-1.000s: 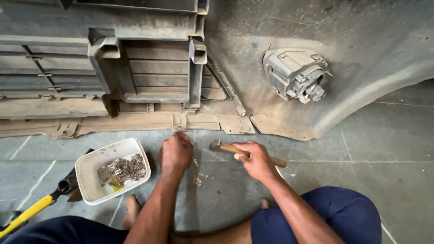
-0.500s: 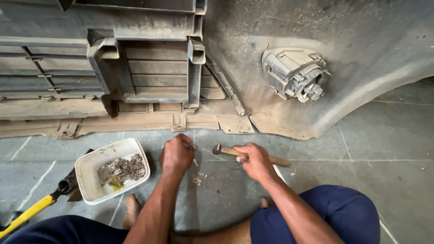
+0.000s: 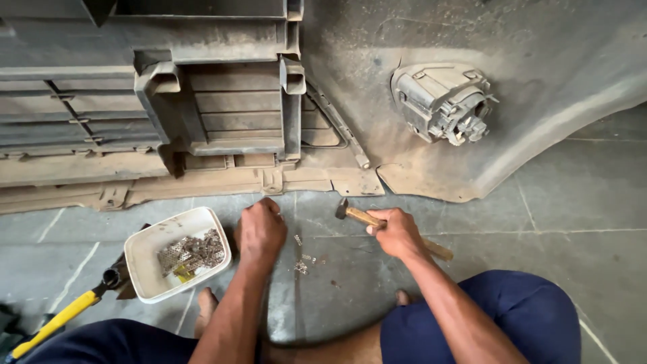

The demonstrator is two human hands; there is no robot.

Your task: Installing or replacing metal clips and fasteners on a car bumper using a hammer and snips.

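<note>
Grey floor; right hand hides hammer handle's middle.

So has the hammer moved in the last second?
Yes. The hammer in the right hand has dropped slightly, its head now farther below the dusty panel's edge and nearer the floor.

— What colours are showing?
— The tub is looking white, the hammer handle pale wood, the tool handle yellow.
— And the shorts?
— Showing dark blue against the grey floor.
</note>
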